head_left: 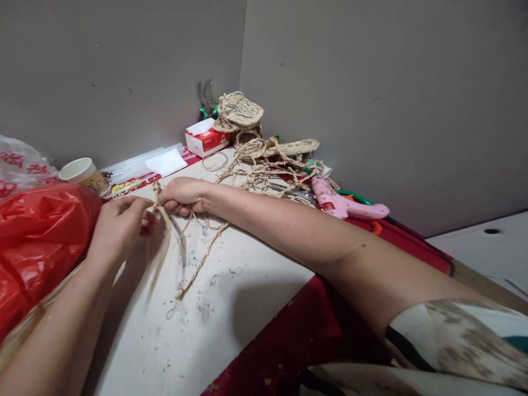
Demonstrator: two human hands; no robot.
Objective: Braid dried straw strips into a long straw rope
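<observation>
Bench (247, 286) white w/ dark specks, red cloth (297, 324) near right; bag (41, 236) at left plain red-orange; rope pile (264, 165) tan; glue gun (344, 204) at right pink; tissue box (207, 140) red & white; sleeve (466, 330) white w/ brownish blotches.

No wording reads clearly. On the clear plastic bag (25, 163) at your left: large red Chinese characters, broken up by folds. On the red-and-white tissue box (207, 144) ahead of you: small yellowish print, too small to read. Your paper cup (82, 175) shows printed marks, also illegible.
</observation>
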